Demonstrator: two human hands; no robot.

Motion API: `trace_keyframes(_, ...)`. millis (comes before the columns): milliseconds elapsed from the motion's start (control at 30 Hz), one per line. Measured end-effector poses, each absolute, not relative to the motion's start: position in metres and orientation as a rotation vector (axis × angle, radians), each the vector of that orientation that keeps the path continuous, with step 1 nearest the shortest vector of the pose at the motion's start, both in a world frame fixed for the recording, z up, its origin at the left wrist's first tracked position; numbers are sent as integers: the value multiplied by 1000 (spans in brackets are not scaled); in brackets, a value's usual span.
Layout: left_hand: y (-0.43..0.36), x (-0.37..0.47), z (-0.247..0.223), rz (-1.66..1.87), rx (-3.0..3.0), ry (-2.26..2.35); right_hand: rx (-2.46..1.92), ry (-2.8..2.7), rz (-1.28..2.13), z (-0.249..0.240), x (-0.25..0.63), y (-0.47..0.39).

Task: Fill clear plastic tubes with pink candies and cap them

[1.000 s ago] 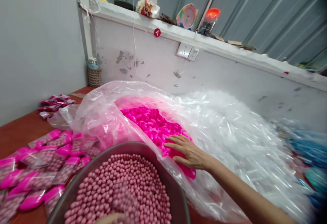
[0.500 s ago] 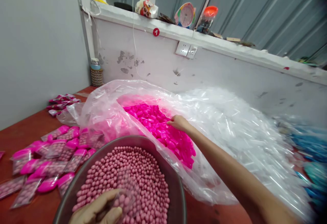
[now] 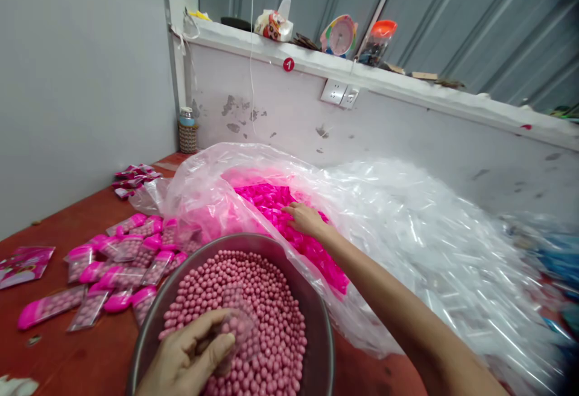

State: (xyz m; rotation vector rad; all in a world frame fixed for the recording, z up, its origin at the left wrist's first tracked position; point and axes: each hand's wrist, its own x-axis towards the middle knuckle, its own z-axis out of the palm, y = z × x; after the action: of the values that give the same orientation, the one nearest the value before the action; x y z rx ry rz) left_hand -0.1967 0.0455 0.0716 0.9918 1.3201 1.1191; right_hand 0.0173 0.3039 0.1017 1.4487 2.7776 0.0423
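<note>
My left hand is closed on a small clear plastic case with pink beads in it. It holds the case over a dark bowl full of pink beads. My right hand reaches into a large clear plastic bag and touches the bright pink caps there. Its fingers are stretched out among the caps, with the tips partly hidden. Filled cases with pink caps lie in a loose group left of the bowl.
On the right, a big heap of clear plastic cases lies beside the cap bag, with blue packs beyond. Pink packets lie on the red table at left. A basket-wrapped bottle stands in the corner below a shelf.
My view has swung left, so the scene sits further right. My right hand's fingers have spread out into the caps. My left hand keeps the bead-filled case over the bowl.
</note>
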Motion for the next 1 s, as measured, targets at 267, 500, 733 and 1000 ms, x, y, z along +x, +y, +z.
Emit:
trace_keyframes(267,47,-200,79,1161,1013,1272,1511,2975,-37,123,16,284)
trace_keyframes(500,48,-203,87,1233,1182,1254,1285,3224,-1126,152,-5,169)
trace_keyframes(733,42,-199,93,1306,1507,1296,904,3452,-598,149,-32,102)
trace_keyframes(1000,33,-200,92,1319,1687,1369,872,3387,-356,125,-34,85)
